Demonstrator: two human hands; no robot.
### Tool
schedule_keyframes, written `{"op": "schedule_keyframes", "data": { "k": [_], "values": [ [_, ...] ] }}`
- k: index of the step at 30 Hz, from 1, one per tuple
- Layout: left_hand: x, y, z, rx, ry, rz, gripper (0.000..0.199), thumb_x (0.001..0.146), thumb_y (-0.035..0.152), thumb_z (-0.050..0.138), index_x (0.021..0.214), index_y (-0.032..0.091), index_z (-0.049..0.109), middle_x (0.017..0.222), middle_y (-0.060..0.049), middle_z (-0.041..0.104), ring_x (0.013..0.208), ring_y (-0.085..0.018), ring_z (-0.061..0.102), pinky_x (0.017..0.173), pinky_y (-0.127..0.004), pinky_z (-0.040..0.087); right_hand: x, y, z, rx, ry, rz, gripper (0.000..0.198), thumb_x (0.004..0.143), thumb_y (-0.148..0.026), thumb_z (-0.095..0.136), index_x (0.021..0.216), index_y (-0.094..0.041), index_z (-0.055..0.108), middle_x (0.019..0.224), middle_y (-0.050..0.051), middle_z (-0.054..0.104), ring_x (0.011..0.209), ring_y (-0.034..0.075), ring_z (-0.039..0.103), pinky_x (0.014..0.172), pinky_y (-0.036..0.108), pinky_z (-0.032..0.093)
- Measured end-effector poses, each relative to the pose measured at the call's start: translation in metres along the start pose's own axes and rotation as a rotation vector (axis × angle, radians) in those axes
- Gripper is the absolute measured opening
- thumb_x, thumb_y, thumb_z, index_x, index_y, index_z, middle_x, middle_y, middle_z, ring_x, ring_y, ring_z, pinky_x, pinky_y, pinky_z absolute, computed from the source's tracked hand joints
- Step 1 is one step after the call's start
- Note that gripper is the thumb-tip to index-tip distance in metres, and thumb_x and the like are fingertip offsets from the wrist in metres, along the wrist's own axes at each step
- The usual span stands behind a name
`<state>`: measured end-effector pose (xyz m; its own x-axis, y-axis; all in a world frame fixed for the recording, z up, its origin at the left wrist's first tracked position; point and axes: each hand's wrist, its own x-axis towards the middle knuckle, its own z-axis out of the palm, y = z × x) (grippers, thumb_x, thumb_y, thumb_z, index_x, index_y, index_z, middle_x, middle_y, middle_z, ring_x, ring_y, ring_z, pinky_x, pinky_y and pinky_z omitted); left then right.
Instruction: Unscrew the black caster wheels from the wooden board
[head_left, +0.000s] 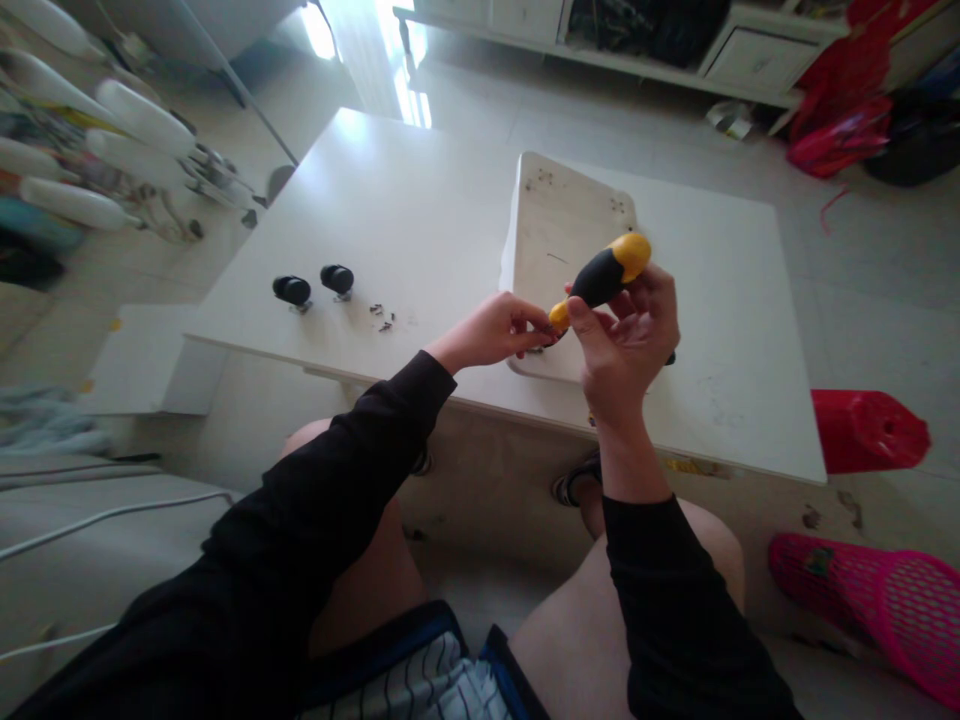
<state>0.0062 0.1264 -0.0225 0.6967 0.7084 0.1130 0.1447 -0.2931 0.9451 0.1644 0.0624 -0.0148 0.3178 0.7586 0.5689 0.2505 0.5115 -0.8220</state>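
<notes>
My right hand (626, 335) grips a screwdriver (598, 278) with a yellow and black handle, tilted with its lower end towards my left hand. My left hand (517, 328) is closed in a pinch at that lower end, over the near left corner of a white plastic panel (555, 215); what its fingertips hold is hidden. The panel lies flat on the white table (420, 200), with small holes at its far corners. To the left stand two black casters (292, 291) with metal plates, and beside them lie several small screws (382, 318). Something dark shows partly behind my right hand.
A red plastic container (870, 430) is at the table's right end, and a pink mesh basket (892, 600) lies below it. A white cabinet (517, 20) stands beyond the table. White bottle-shaped objects (142, 115) are at the far left.
</notes>
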Motion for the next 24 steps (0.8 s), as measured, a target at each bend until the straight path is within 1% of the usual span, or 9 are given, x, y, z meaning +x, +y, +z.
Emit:
{"op": "schedule_keyframes", "data": {
  "k": [3,6,10,14,17,21,24],
  "values": [
    [0.000,0.001,0.000,0.028,0.053,-0.017,0.010,0.087,0.024,0.078,0.086,0.015,0.082,0.064,0.000,0.072,0.053,-0.010,0.062,0.056,-0.023,0.048,0.000,0.001,0.000,0.054,0.007,0.000,0.051,0.088,-0.045,0.080,0.132,-0.034,0.057,0.116,0.001,0.072,0.097,0.020,0.078,0.078,0.039,0.070],
    [0.001,-0.002,0.003,0.073,0.106,-0.016,0.009,0.083,0.023,0.082,0.079,0.014,0.080,0.059,0.001,0.068,0.052,-0.010,0.058,0.055,-0.023,0.044,0.003,-0.001,-0.001,0.068,0.013,-0.009,0.051,0.084,-0.045,0.083,0.127,-0.031,0.059,0.111,0.000,0.072,0.094,0.018,0.078,0.074,0.034,0.069],
    [0.003,-0.007,0.006,0.106,0.196,0.004,0.019,0.076,0.025,0.089,0.071,0.015,0.074,0.055,0.003,0.062,0.052,-0.008,0.052,0.052,-0.023,0.038,0.006,-0.005,-0.002,0.031,-0.005,-0.023,0.048,0.082,-0.048,0.086,0.121,-0.031,0.064,0.108,-0.002,0.069,0.094,0.016,0.076,0.071,0.030,0.068],
    [0.004,-0.011,0.010,0.085,0.244,0.025,0.029,0.072,0.027,0.093,0.068,0.016,0.067,0.058,0.004,0.060,0.053,-0.008,0.049,0.051,-0.022,0.035,0.007,-0.011,0.001,0.003,0.036,-0.029,0.050,0.079,-0.049,0.089,0.118,-0.031,0.065,0.103,-0.002,0.068,0.092,0.015,0.076,0.068,0.028,0.068],
    [0.004,-0.010,0.010,0.045,0.259,0.047,0.032,0.071,0.027,0.094,0.068,0.016,0.064,0.064,0.002,0.064,0.055,-0.007,0.051,0.051,-0.022,0.037,0.008,-0.016,0.002,0.012,0.089,-0.017,0.051,0.078,-0.050,0.090,0.117,-0.031,0.064,0.102,-0.002,0.067,0.091,0.015,0.075,0.068,0.030,0.068],
    [0.002,-0.004,0.003,0.012,0.240,0.065,0.027,0.071,0.024,0.093,0.080,0.014,0.070,0.081,-0.004,0.074,0.059,-0.007,0.055,0.053,-0.022,0.042,0.011,-0.026,0.000,0.010,0.143,0.027,0.053,0.075,-0.053,0.090,0.114,-0.031,0.062,0.104,-0.002,0.066,0.093,0.016,0.075,0.073,0.033,0.069],
    [-0.001,0.001,-0.006,0.005,0.214,0.075,0.025,0.072,0.021,0.088,0.091,0.013,0.073,0.095,-0.008,0.077,0.067,-0.008,0.061,0.056,-0.021,0.046,0.015,-0.029,-0.004,0.078,0.194,0.008,0.048,0.075,-0.042,0.091,0.111,-0.030,0.062,0.103,-0.003,0.064,0.088,0.013,0.073,0.073,0.028,0.067]
  ]
}}
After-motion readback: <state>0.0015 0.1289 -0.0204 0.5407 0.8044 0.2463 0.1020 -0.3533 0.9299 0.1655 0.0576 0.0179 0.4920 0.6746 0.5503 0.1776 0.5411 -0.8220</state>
